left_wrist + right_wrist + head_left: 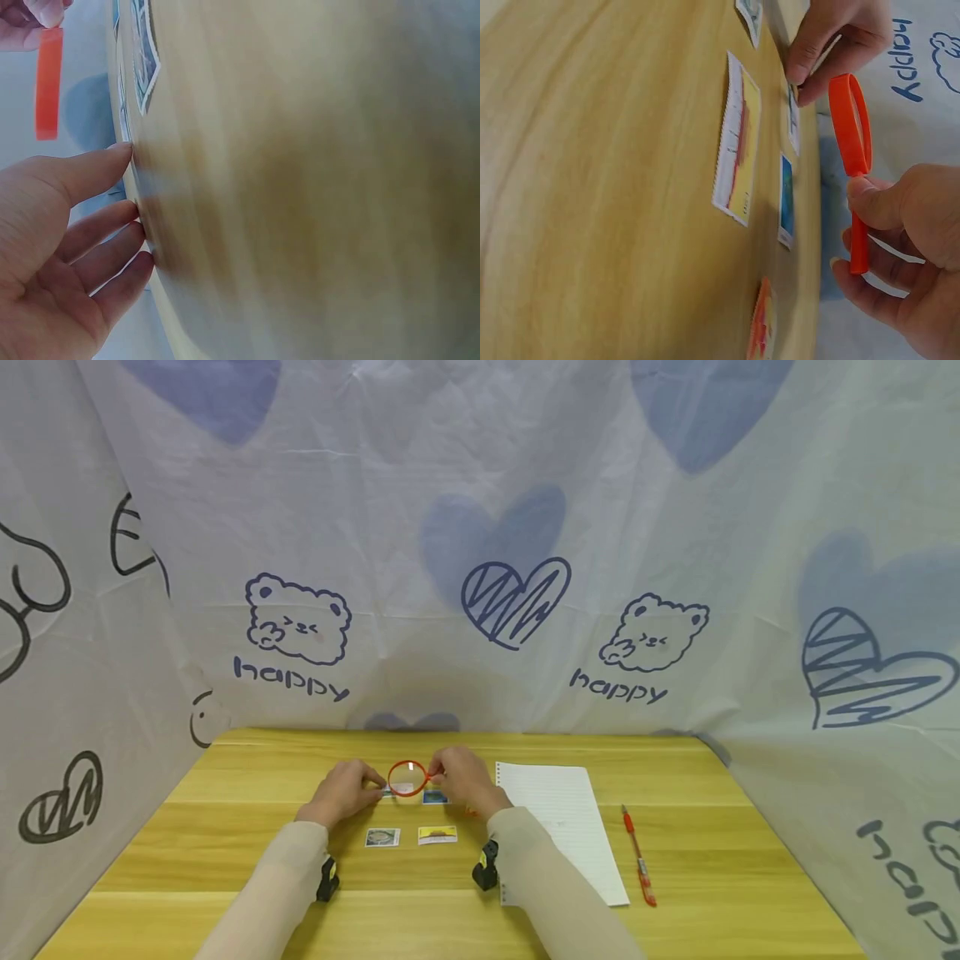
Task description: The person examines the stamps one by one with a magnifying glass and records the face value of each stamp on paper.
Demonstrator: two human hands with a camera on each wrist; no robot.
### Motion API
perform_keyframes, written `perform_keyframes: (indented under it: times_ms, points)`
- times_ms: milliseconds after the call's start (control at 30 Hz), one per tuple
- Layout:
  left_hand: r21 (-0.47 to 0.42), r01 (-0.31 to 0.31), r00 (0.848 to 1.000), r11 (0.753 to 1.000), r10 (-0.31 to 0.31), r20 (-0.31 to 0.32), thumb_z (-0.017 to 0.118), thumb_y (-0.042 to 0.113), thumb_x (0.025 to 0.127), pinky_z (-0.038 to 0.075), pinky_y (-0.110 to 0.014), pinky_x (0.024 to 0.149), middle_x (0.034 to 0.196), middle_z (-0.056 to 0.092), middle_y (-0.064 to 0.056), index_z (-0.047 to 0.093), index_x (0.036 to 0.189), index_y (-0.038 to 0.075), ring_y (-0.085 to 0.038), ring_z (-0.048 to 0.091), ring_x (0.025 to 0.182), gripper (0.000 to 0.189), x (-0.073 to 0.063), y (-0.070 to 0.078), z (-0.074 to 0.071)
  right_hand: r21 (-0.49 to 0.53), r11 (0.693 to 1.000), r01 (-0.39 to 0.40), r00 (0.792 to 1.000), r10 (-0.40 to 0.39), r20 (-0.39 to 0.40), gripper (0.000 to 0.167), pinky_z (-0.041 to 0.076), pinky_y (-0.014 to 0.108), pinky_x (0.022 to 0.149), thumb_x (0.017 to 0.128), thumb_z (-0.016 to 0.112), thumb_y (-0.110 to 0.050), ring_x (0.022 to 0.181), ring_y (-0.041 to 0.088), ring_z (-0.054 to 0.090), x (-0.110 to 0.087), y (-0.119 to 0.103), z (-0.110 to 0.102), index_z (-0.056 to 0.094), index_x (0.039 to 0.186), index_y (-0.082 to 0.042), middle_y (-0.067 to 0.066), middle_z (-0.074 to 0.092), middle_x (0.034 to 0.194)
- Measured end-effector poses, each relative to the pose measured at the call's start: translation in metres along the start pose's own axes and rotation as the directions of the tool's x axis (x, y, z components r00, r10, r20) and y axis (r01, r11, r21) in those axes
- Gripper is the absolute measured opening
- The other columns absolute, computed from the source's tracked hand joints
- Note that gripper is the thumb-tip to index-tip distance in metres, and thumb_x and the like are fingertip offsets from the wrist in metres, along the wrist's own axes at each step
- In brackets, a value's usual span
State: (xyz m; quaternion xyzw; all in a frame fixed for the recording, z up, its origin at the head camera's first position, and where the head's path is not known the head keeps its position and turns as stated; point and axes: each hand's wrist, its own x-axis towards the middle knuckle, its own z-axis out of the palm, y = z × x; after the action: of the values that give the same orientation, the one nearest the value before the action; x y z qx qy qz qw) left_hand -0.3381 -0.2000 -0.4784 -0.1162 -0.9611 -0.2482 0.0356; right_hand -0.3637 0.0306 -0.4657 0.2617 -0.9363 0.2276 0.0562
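My right hand (461, 777) pinches the handle of a red-rimmed magnifying glass (845, 124), raised above the table. Seen from the head, its lens overlaps a small stamp (397, 792) in the far row. At that stamp's left edge, my left hand (347, 789) rests its fingertips on the tabletop, the thumb touching the edge. Beside it lies a blue stamp (786, 199), partly under the right hand in the head view. Nearer to me are a greyish stamp (382, 837) and a yellow stamp (437, 835). An orange stamp (760, 322) is mostly hidden from the head by the right hand.
A lined sheet of paper (562, 827) lies right of the stamps, partly under the right forearm. Farther right is a red pen (637, 853). The wooden table (712, 877) meets a hanging printed cloth (405, 635) at its back edge.
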Motion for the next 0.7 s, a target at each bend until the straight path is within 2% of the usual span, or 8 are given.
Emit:
perform_keyframes:
  times_ms: [167, 267, 433, 600, 700]
  points:
    - [-0.005, 0.016, 1.000, 1.000, -0.016, 0.005, 0.076, 0.011, 0.091, 0.053, -0.058, 0.101, 0.125, 0.073, -0.021, 0.081, 0.106, 0.008, -0.040, 0.067, 0.117, 0.016, -0.0017, -0.0005, 0.0008, 0.001, 1.000, -0.023, 1.000, 0.023, -0.004, 0.005, 0.053, 0.026, 0.078, 0.095, 0.072, -0.009, 0.081, 0.010, 0.059, -0.0006, -0.0007, 0.0065, 0.076, 0.092, -0.012, -0.001, 0.073, 0.090]
    - [0.002, 0.014, 1.000, 1.000, -0.014, 0.005, 0.076, 0.011, 0.091, 0.055, -0.055, 0.096, 0.123, 0.074, -0.020, 0.082, 0.105, 0.009, -0.035, 0.068, 0.109, 0.015, -0.0016, -0.0009, 0.0009, -0.001, 1.000, -0.020, 1.000, 0.020, -0.012, 0.005, 0.053, 0.026, 0.077, 0.094, 0.073, -0.009, 0.080, 0.010, 0.058, -0.0009, -0.0013, 0.0086, 0.076, 0.091, -0.011, 0.000, 0.073, 0.089]
    - [0.005, 0.012, 1.000, 1.000, -0.012, 0.004, 0.077, 0.011, 0.091, 0.054, -0.050, 0.087, 0.120, 0.074, -0.018, 0.082, 0.104, 0.011, -0.026, 0.062, 0.095, 0.014, -0.0003, -0.0016, 0.0011, -0.009, 1.000, -0.020, 1.000, 0.019, -0.023, 0.005, 0.052, 0.026, 0.075, 0.093, 0.074, -0.008, 0.079, 0.012, 0.059, -0.0005, -0.0039, 0.0096, 0.076, 0.089, -0.010, 0.001, 0.072, 0.088]
    - [0.003, 0.017, 1.000, 1.000, -0.017, 0.006, 0.077, 0.012, 0.091, 0.055, -0.051, 0.088, 0.120, 0.074, -0.018, 0.082, 0.105, 0.011, -0.026, 0.064, 0.096, 0.015, 0.0001, -0.0021, 0.0015, -0.017, 0.999, -0.045, 0.999, 0.045, -0.013, 0.004, 0.051, 0.026, 0.075, 0.093, 0.074, -0.008, 0.079, 0.012, 0.057, -0.0004, -0.0054, 0.0107, 0.076, 0.090, -0.010, 0.001, 0.072, 0.088]
    - [0.001, 0.021, 1.000, 1.000, -0.021, 0.007, 0.076, 0.012, 0.091, 0.056, -0.053, 0.092, 0.121, 0.074, -0.019, 0.082, 0.106, 0.010, -0.031, 0.068, 0.103, 0.015, -0.0001, -0.0018, 0.0014, -0.021, 0.998, -0.053, 0.999, 0.053, -0.013, 0.005, 0.051, 0.027, 0.075, 0.093, 0.074, -0.009, 0.079, 0.011, 0.057, -0.0011, -0.0053, 0.0113, 0.076, 0.089, -0.010, 0.000, 0.072, 0.088]
